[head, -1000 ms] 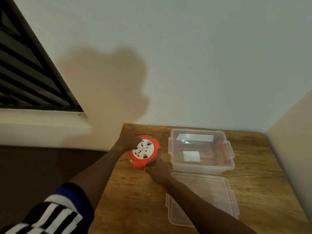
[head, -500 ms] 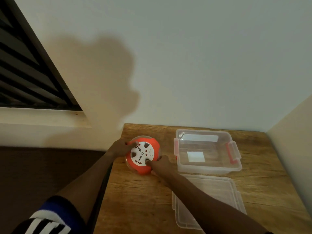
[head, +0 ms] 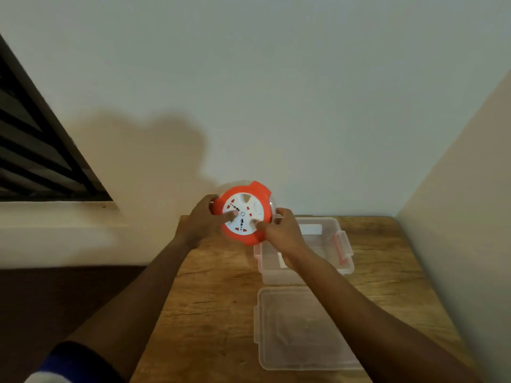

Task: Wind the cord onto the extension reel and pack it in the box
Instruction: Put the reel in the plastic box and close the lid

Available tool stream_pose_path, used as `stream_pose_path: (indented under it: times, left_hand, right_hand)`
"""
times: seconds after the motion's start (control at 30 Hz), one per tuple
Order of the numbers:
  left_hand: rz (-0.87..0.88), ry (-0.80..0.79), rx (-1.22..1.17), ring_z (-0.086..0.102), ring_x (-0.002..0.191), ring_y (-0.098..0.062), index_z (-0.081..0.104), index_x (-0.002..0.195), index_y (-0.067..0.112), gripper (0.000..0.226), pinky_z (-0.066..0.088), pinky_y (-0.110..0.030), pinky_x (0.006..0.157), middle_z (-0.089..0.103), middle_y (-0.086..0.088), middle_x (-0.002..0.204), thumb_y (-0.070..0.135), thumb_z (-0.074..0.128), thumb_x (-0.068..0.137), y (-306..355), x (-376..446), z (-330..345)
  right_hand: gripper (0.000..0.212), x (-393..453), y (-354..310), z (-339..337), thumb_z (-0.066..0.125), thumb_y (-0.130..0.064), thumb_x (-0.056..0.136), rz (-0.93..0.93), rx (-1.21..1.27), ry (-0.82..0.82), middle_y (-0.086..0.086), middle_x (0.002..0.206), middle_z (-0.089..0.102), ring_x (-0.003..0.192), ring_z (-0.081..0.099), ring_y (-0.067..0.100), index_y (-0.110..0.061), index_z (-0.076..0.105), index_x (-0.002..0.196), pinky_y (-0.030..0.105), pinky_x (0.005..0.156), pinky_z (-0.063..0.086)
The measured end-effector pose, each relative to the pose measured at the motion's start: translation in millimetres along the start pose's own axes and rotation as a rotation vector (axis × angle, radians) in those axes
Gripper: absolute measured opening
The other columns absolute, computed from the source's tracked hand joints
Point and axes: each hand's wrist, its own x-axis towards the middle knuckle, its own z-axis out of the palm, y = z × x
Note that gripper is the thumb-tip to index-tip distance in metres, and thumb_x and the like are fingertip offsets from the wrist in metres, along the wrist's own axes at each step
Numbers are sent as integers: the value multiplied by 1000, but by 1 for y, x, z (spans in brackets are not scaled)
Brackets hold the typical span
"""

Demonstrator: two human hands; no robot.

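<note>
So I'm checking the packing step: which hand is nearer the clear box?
Right. The right hand grips the reel just over the clear box's near-left corner; the left hand holds the reel's far side, away from it.

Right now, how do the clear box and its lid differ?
The box sits at the far side of the wooden table; the lid lies nearer the person. The box is deep and open-topped; the lid is flat. The right hand partly covers the box; the lid is unobstructed. Both are clear plastic.

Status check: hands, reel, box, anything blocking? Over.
Left hand and right hand both gripping the orange reel, held above the table. Clear box open, empty; lid lying in front of it. No loose cord visible; nothing blocking.
</note>
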Motion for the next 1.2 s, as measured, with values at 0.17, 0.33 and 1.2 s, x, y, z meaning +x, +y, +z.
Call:
stream_pose_path:
  times: [0.17, 0.33, 1.2]
  left_hand:
    - [57, -11, 64, 68, 107, -24, 54, 139, 13, 70, 58, -19, 69, 65, -2, 126, 24, 88, 80, 45, 8, 72]
    - [-70, -98, -3, 61, 108, -24, 49, 147, 11, 74, 60, -38, 86, 61, -12, 140, 7, 84, 82, 55, 3, 134]
    - [-478, -280, 118, 67, 116, -32, 51, 145, 14, 64, 62, -48, 89, 66, -14, 135, 3, 77, 88, 18, -32, 199]
  right_hand:
    - [66, 12, 6, -77, 83, -25, 75, 63, -39, 119, 2, 116, 62, 99, 64, 22, -18, 46, 129, 41, 75, 61]
    - [59, 16, 25, -135, 82, -16, 74, 98, -129, 192, 5, 113, 64, 93, 65, 21, -10, 53, 125, 37, 71, 61]
    - [52, 41, 100, -156, 75, -57, 72, -56, -1176, 69, 11, 148, 37, 139, 22, 37, -24, 67, 111, 57, 106, 33]
